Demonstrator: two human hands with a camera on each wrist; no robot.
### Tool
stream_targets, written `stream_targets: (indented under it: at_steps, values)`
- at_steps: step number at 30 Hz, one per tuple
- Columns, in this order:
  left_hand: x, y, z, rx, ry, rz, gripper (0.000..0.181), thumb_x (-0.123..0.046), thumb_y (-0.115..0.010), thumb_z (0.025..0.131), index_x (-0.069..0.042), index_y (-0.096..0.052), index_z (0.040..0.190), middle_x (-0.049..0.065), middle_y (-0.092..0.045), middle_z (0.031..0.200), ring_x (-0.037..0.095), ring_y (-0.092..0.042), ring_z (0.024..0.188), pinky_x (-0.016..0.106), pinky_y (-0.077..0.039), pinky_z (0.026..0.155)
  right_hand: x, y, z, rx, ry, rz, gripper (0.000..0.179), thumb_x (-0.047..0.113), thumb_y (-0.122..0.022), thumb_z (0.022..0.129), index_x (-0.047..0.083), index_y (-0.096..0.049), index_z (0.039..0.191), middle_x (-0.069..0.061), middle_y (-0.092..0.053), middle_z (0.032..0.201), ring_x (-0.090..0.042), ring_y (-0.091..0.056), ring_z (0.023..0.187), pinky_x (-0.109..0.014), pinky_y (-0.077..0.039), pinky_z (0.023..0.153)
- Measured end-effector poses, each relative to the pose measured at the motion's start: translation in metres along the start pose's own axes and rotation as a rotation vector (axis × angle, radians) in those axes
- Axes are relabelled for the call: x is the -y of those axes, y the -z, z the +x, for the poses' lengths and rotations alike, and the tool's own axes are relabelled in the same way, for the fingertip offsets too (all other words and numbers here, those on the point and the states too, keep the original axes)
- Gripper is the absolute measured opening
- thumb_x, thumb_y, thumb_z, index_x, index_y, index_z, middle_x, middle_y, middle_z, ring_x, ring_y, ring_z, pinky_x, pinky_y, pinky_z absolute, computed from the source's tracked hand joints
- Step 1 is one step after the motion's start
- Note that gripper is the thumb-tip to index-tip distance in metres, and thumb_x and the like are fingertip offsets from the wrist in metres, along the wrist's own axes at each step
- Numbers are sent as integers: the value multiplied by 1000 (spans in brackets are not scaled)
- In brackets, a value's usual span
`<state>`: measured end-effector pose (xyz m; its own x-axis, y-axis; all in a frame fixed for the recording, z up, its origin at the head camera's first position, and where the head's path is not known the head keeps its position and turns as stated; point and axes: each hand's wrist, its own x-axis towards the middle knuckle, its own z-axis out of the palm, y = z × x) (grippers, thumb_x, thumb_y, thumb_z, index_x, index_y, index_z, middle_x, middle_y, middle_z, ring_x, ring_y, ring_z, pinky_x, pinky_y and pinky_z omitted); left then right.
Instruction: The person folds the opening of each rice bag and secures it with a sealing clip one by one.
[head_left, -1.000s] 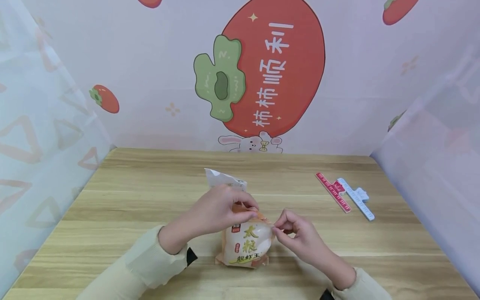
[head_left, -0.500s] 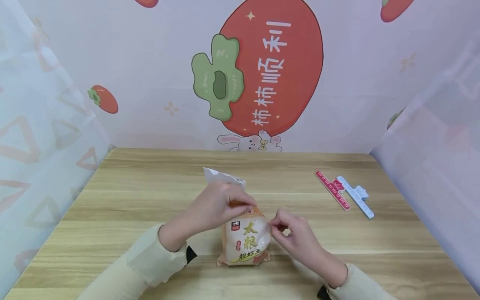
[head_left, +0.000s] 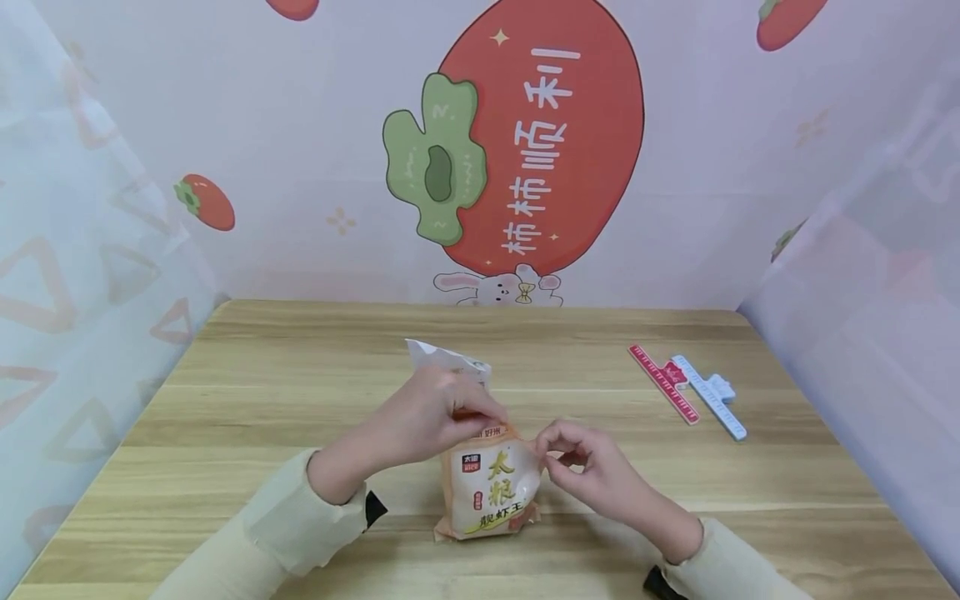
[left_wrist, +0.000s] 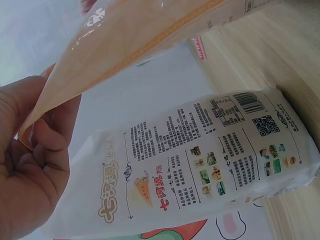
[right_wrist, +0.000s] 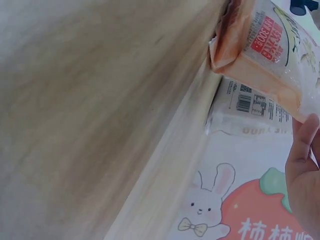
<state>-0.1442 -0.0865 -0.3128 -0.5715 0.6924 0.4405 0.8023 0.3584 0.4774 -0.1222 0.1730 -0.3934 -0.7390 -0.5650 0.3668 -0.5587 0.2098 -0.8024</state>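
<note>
An orange-and-white rice bag stands upright near the middle of the table, its printed front toward me. My left hand pinches the bag's top edge at the left; in the left wrist view the orange film runs between thumb and fingers of the left hand. At the bag's upper right corner my right hand pinches the film between thumb and forefinger. Just behind stands a second, white bag with small printed text and pictures; in the head view my left hand hides most of it.
To the right on the wooden table lie a red bag clip and a light-blue bag clip, side by side. White printed cloth forms the back and side walls.
Both hands keep their pinch on the orange-and-white rice bag. Its top has shifted slightly left, the right hand moving left with it, and more of its upper front shows.
</note>
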Motion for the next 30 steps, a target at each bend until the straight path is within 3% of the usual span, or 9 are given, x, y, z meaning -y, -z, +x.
stream_targets:
  at_steps: [4, 14, 18, 25, 30]
  values:
    - [3, 0, -1, 2, -17, -12, 11, -3, -78, 83, -12, -81, 90, -4, -75, 82, 3, -60, 71, 15, -50, 64, -2, 2, 1, 31, -71, 85, 15, -8, -62, 90, 4, -68, 96, -16, -70, 98, 1, -63, 92, -26, -59, 67]
    - [3, 2, 0, 22, -42, -4, 12, -2, -77, 84, -13, -80, 88, -5, -74, 80, 3, -58, 70, 14, -48, 63, -7, 4, 6, 64, -54, 177, 3, 0, -63, 94, -1, -64, 97, -13, -68, 95, -3, -65, 96, -29, -60, 72]
    - [1, 3, 0, 38, -52, 27, 13, -2, -77, 83, -13, -80, 88, -5, -74, 80, 3, -60, 72, 13, -48, 65, -6, 5, 8, 75, -71, 155, 5, 3, -63, 95, -2, -64, 93, -17, -68, 94, 1, -63, 93, -29, -60, 71]
    - [0, 5, 1, 49, -94, 89, 18, 4, -74, 83, -13, -80, 85, -5, -72, 76, 2, -57, 68, 12, -45, 63, -2, 2, 15, 82, -212, 70, 15, 16, -70, 93, 7, -64, 104, -10, -68, 98, -3, -64, 92, -26, -58, 68]
    - [1, 5, 1, 59, -107, 94, 20, 6, -73, 82, -13, -80, 85, -4, -71, 76, 2, -56, 68, 12, -44, 62, 0, -1, 17, 74, -216, 18, 15, 13, -68, 94, 5, -68, 108, -10, -71, 101, -2, -64, 92, -27, -59, 72]
